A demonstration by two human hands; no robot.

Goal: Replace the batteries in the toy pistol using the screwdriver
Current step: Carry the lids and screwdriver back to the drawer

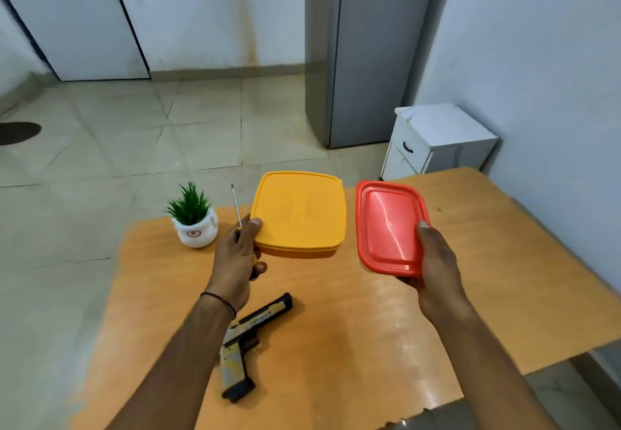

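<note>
Since the table [504,261] shows no loose screws or batteries, job looks unstarted — yellow box [299,214] gripped by left hand [235,258], red box [386,224] by right hand [437,261]; toy pistol [245,339] lies unheld on the tabletop; screwdriver [236,206] also clamped in left fingers.

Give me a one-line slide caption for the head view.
Left hand holds screwdriver and yellow container; right hand holds red container; toy pistol on table.

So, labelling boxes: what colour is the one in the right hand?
The box is red; head view.
</note>
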